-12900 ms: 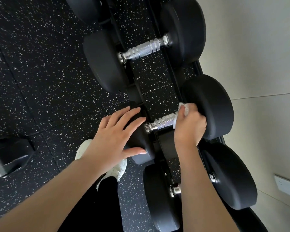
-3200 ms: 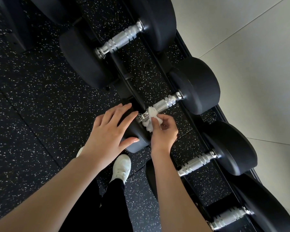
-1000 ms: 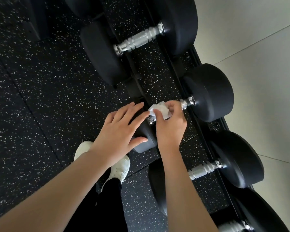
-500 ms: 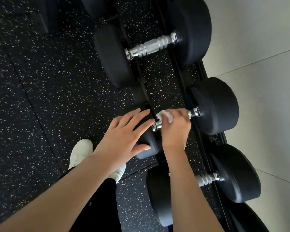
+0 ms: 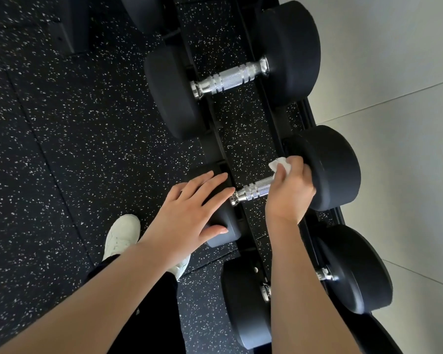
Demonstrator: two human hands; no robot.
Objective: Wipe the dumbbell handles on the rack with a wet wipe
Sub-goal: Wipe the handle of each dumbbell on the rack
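A black dumbbell lies across the rack point(image 5: 216, 139) in the middle of the view, with a chrome handle point(image 5: 251, 190). My right hand point(image 5: 290, 192) curls round the far end of that handle, next to the far weight head point(image 5: 335, 167), and holds a white wet wipe point(image 5: 280, 166) against it. My left hand point(image 5: 189, 215) rests flat with straight fingers on the near weight head point(image 5: 221, 226). The near part of the handle shows bare.
Another dumbbell with a chrome handle point(image 5: 230, 79) sits further along the rack. A third dumbbell point(image 5: 353, 272) lies nearer, partly behind my right forearm. A pale wall point(image 5: 407, 98) runs along the right. My white shoe point(image 5: 120, 236) stands on the speckled black floor.
My right hand has slid with the wipe along the handle from its near end to its far end. My left hand has stayed on the near weight head.
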